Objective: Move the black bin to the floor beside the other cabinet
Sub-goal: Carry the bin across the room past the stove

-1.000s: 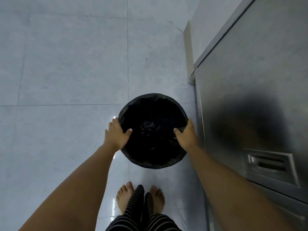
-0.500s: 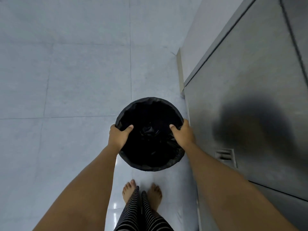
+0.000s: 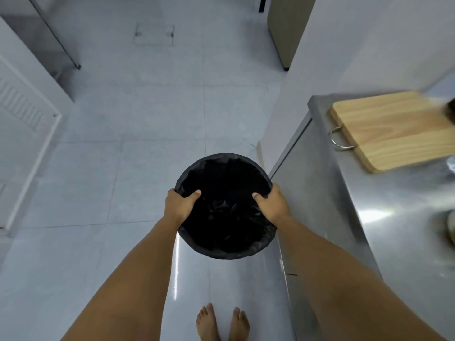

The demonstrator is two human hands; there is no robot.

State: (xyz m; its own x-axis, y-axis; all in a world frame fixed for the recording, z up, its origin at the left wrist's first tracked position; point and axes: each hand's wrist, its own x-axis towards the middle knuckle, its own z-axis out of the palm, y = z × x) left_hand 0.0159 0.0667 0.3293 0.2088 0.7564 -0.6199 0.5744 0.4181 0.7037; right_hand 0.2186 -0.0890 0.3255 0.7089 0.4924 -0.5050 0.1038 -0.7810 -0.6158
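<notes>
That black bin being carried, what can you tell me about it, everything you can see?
The black bin is round and open-topped, lined with a crinkled black plastic bag folded over its rim. Its inside is too dark to show any contents. It sits roughly upright, seen from above, over the pale tiled floor, close beside the steel cabinet. The left hand and right hand grip opposite sides of the rim, thumbs inside.

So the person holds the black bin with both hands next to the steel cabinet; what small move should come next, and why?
Probably carry it forward, away from the steel cabinet. Left hand and right hand already grip opposite sides of the black bin rim, thumbs inside, so the hold looks secure. The tiled floor ahead looks open, and another cabinet stands farther on.
</notes>
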